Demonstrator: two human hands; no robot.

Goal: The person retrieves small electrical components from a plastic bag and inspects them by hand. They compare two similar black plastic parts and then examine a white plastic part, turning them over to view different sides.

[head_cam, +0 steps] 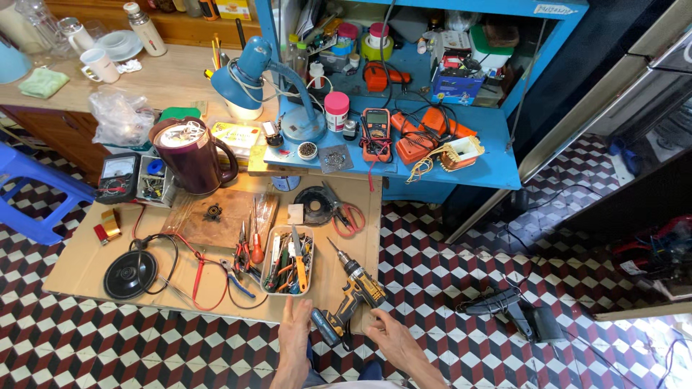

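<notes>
2 bare hands at the bottom edge, reaching up from 6 o'clock onto the near rim of a cardboard-topped worktable (pixel 79 270). Left hand (pixel 295 328) laid flat, fingers straight and close together, pointing toward 12 o'clock, gripping nothing, just at 9 o'clock of the drill's battery end. Right hand (pixel 386 333) loosely spread, fingers angled toward 10 o'clock, fingertips at or just short of the drill's base; contact too close to tell, nothing pinched.

Between both hands, a yellow-and-black cordless drill (pixel 351 292) lying on its side, bit aimed toward 11 o'clock, dark battery pack toward 7 o'clock, near the table's front right corner.

At 10 o'clock of the drill, just beside it, a shallow tray of hand tools (pixel 287 261) with screwdrivers and an orange-handled cutter. At 9 o'clock of the tray, red-handled pliers (pixel 242 253). Further toward 9 o'clock, well apart, a round black kettle base (pixel 130 274) with its cord looped around. At 12 o'clock of the drill, red-handled scissors (pixel 349 217) next to a black ring-shaped part (pixel 315 204).

Toward 11 o'clock, far off, a dark maroon electric kettle (pixel 192 155), and behind it a blue desk lamp (pixel 245 81). On the blue shelf unit (pixel 497 169) at 12 o'clock, an orange multimeter (pixel 376 133).
</notes>
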